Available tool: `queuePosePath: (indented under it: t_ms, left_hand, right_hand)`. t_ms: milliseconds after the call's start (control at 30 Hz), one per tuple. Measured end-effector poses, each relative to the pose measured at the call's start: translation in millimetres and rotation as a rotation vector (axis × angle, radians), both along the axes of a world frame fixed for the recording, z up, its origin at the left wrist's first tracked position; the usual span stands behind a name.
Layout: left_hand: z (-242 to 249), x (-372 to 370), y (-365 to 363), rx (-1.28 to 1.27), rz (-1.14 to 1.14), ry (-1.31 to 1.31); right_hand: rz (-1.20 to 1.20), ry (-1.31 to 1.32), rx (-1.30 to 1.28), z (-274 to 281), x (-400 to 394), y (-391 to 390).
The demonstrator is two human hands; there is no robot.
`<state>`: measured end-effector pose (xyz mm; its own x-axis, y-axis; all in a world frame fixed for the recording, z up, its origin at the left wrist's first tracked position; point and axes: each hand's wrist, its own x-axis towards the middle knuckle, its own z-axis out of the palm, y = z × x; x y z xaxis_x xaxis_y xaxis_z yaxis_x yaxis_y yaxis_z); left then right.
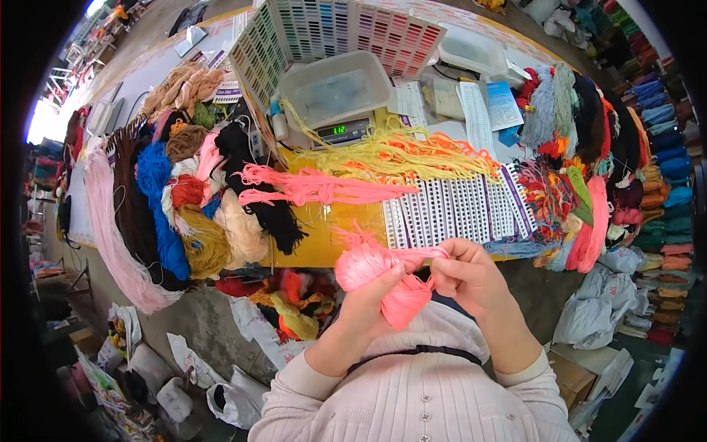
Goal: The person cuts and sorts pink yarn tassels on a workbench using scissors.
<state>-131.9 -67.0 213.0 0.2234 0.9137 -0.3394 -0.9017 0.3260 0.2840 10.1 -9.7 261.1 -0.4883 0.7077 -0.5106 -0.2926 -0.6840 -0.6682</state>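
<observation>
A bundle of pink thread (pixel 364 268) is held in front of my body, just off the table's near edge. My left hand (pixel 368 303) is closed around its lower part, thumb on top. My right hand (pixel 470 278) pinches a twisted strand drawn out to the right of the bundle. Beyond them, a loose pink skein (pixel 331 189) lies across the yellow table top (pixel 331 234). Yellow-green thread (pixel 368 153) and orange thread lie behind that skein. White cards with rows of holes (pixel 449 214) are spread to its right.
A plastic tub (pixel 337 88) sits on a digital scale (pixel 345 132) reading 1.12, before an upright colour chart (pixel 331 31). Heaped yarns lie on the left (pixel 155 177) and right (pixel 582 184). Bags (pixel 239 398) and more yarn (pixel 294 302) are below the table's edge.
</observation>
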Motion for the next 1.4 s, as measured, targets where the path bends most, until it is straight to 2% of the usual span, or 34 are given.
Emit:
queuePosePath:
  t_ms: [33, 233, 333, 433, 600, 933, 1033, 1133, 1333, 1400]
  left_hand:
    - [1, 0, 1, -0.014, -0.010, -0.015]
    - [9, 0, 7, -0.073, -0.027, -0.096]
    - [10, -2, 6, -0.094, -0.048, -0.132]
    - [10, -2, 6, -0.088, -0.060, -0.113]
    - [7, -4, 7, -0.019, -0.063, -0.083]
    - [5, -6, 8, -0.113, -0.036, -0.024]
    - [9, -6, 9, -0.114, -0.027, -0.028]
    - [4, -5, 7, -0.108, 0.005, -0.027]
    - [4, -5, 5, -0.140, -0.004, -0.045]
    - [4, -2, 6, -0.128, 0.003, -0.064]
  right_hand:
    - [0.003, 0.072, -0.024, -4, 1, 0]
    - [0.095, -0.112, -0.064, 4, -3, 0]
    - [0.201, -0.247, 0.155, 3, -9, -1]
    - [0.258, -0.339, 0.177, -1, -8, -2]
    - [0.171, -0.255, 0.063, 0, -9, -1]
    - [0.151, -0.154, -0.029, -2, -6, 4]
    - [0.248, -0.336, 0.186, -1, -10, 1]
    - [0.221, -0.284, 0.200, -1, -11, 0]
    - [0.008, -0.100, -0.028, -3, -10, 1]
    - [0.088, -0.218, 0.087, 0, -13, 0]
